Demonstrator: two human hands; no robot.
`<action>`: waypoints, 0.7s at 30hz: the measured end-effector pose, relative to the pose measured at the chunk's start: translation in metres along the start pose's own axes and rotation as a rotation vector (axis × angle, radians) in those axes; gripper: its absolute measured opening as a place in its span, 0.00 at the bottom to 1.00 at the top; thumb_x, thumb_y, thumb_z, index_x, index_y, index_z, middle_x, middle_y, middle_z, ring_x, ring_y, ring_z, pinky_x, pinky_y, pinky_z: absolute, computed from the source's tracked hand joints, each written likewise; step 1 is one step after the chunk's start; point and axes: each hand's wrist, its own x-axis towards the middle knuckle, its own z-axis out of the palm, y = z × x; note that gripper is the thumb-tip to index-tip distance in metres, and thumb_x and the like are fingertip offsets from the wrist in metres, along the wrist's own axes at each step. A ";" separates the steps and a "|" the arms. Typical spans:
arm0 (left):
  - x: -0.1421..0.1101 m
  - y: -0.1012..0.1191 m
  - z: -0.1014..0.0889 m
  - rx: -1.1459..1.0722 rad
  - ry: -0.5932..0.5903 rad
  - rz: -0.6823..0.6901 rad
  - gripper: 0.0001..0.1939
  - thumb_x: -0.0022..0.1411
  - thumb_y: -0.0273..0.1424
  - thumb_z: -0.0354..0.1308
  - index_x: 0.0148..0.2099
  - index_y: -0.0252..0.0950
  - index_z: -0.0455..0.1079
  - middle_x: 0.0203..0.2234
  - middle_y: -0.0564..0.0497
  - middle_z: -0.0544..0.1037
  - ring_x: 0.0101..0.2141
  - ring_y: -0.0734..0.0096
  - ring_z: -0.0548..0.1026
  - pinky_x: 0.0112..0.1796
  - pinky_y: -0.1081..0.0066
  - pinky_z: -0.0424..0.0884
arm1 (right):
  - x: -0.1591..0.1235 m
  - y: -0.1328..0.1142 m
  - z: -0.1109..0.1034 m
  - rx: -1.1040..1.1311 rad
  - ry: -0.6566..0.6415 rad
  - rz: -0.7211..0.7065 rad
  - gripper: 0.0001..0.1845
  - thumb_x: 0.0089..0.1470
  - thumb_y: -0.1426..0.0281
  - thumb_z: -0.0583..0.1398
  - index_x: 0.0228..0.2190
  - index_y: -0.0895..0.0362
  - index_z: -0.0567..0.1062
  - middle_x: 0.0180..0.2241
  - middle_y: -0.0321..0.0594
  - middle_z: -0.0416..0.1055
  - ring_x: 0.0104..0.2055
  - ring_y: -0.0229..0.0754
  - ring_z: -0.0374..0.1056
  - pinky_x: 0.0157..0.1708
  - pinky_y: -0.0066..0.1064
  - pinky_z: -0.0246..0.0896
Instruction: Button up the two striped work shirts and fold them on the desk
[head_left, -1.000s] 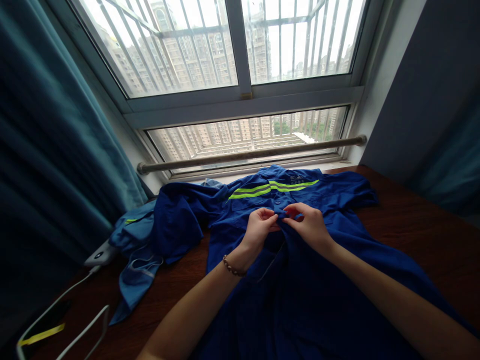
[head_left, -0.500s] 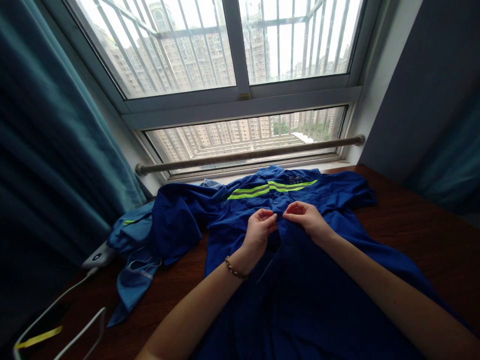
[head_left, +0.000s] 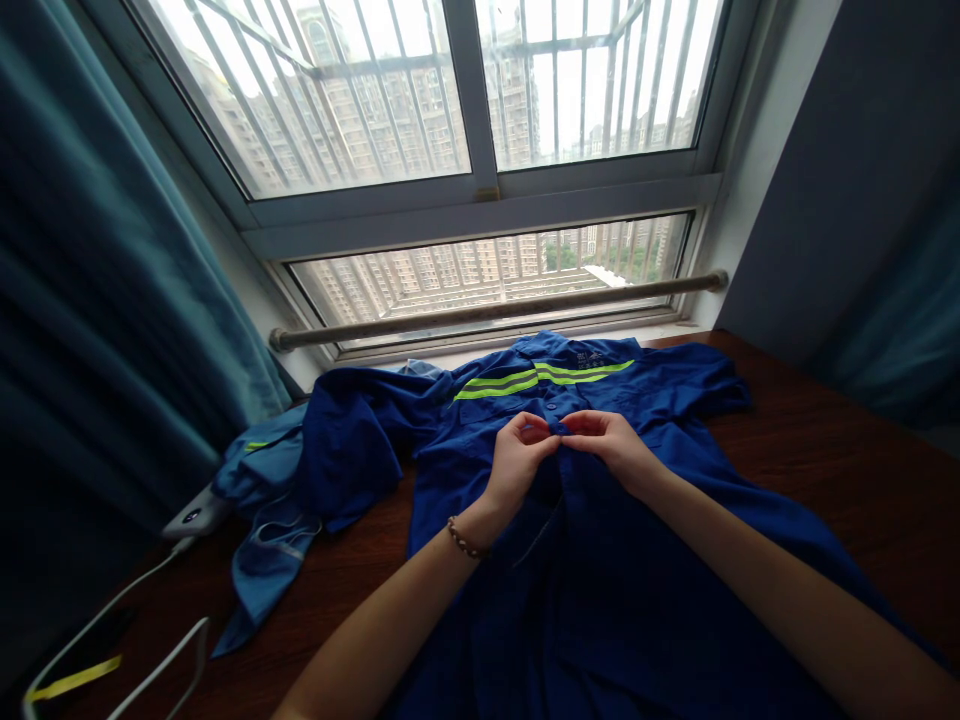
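Note:
A dark blue work shirt [head_left: 480,480] with yellow-green and grey reflective stripes lies front up, its collar toward the window. My left hand [head_left: 517,455] pinches the shirt's front placket just below a visible button [head_left: 552,407]. From the other side, my right hand [head_left: 611,445] pinches the same stretch of placket, thumb and fingers pressed together. The fingertips of both hands nearly meet there and hide whatever small part lies between them. Lower down, the shirt front hangs slightly apart, showing a pale seam edge.
The shirt lies on a dark brown wooden surface [head_left: 810,440]. Lighter blue clothing [head_left: 274,560] is heaped at left, near a white device [head_left: 196,515] with a white cable [head_left: 112,600]. A metal rail [head_left: 495,312] crosses before the window. A teal curtain [head_left: 150,280] hangs at left.
My hands have come closer together at the placket, the right hand shifting slightly left. My left fingers have closed in from a looser pose. The shirt stays in place.

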 end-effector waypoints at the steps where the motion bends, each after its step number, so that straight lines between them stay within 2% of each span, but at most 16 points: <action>1: 0.001 -0.001 -0.001 0.040 -0.007 0.023 0.13 0.45 0.29 0.64 0.31 0.33 0.62 0.22 0.54 0.74 0.24 0.77 0.71 0.27 0.78 0.65 | -0.001 -0.001 0.001 -0.034 -0.005 -0.011 0.18 0.31 0.70 0.67 0.31 0.59 0.75 0.30 0.37 0.73 0.33 0.38 0.68 0.36 0.29 0.60; 6: 0.007 -0.003 -0.005 0.283 -0.053 0.116 0.11 0.49 0.34 0.60 0.30 0.33 0.63 0.20 0.54 0.72 0.24 0.75 0.71 0.27 0.77 0.65 | -0.001 0.000 0.003 -0.062 0.006 -0.020 0.14 0.34 0.72 0.64 0.30 0.59 0.75 0.29 0.37 0.73 0.33 0.38 0.68 0.37 0.30 0.60; 9: 0.011 0.001 -0.011 0.490 -0.190 0.089 0.11 0.52 0.37 0.56 0.32 0.33 0.64 0.21 0.53 0.71 0.23 0.73 0.71 0.27 0.74 0.66 | 0.005 0.005 -0.002 -0.063 0.052 0.016 0.14 0.36 0.69 0.62 0.31 0.59 0.73 0.28 0.37 0.72 0.32 0.39 0.68 0.34 0.30 0.61; 11: 0.012 0.006 -0.018 0.722 -0.290 0.085 0.11 0.51 0.36 0.57 0.34 0.33 0.66 0.24 0.51 0.73 0.26 0.71 0.71 0.29 0.73 0.67 | 0.009 0.006 -0.006 -0.170 0.101 0.025 0.13 0.39 0.69 0.60 0.31 0.59 0.71 0.28 0.39 0.72 0.31 0.40 0.68 0.33 0.31 0.61; 14: 0.011 0.013 -0.030 1.237 -0.280 0.101 0.20 0.43 0.34 0.63 0.40 0.34 0.67 0.36 0.45 0.72 0.36 0.61 0.71 0.35 0.68 0.67 | 0.002 0.000 -0.004 -0.613 0.218 -0.133 0.09 0.45 0.69 0.57 0.32 0.59 0.70 0.32 0.43 0.70 0.34 0.41 0.67 0.36 0.32 0.60; 16: 0.011 0.015 -0.036 1.532 -0.292 0.001 0.24 0.39 0.32 0.65 0.41 0.34 0.67 0.40 0.42 0.71 0.41 0.56 0.69 0.38 0.65 0.67 | -0.012 -0.007 0.006 -1.001 0.283 -0.280 0.08 0.50 0.68 0.53 0.32 0.59 0.69 0.35 0.45 0.69 0.36 0.43 0.67 0.38 0.34 0.59; 17: 0.012 0.015 -0.039 1.624 -0.332 -0.073 0.22 0.40 0.31 0.64 0.40 0.34 0.68 0.40 0.42 0.71 0.41 0.55 0.70 0.38 0.66 0.67 | -0.021 -0.010 0.013 -1.171 0.275 -0.302 0.09 0.52 0.67 0.52 0.32 0.58 0.68 0.35 0.46 0.69 0.36 0.44 0.67 0.37 0.34 0.59; 19: 0.015 0.012 -0.043 1.706 -0.414 -0.181 0.12 0.46 0.28 0.59 0.37 0.35 0.70 0.37 0.43 0.74 0.38 0.59 0.72 0.36 0.68 0.67 | -0.037 -0.010 0.024 -1.418 0.165 -0.201 0.13 0.52 0.61 0.53 0.33 0.58 0.68 0.32 0.47 0.69 0.34 0.48 0.68 0.34 0.36 0.60; 21: 0.021 0.009 -0.048 1.738 -0.398 -0.196 0.09 0.49 0.24 0.54 0.35 0.35 0.71 0.35 0.43 0.75 0.36 0.60 0.73 0.35 0.68 0.68 | -0.044 -0.005 0.028 -1.558 0.035 -0.023 0.20 0.46 0.57 0.59 0.36 0.60 0.67 0.32 0.48 0.70 0.34 0.52 0.69 0.31 0.37 0.60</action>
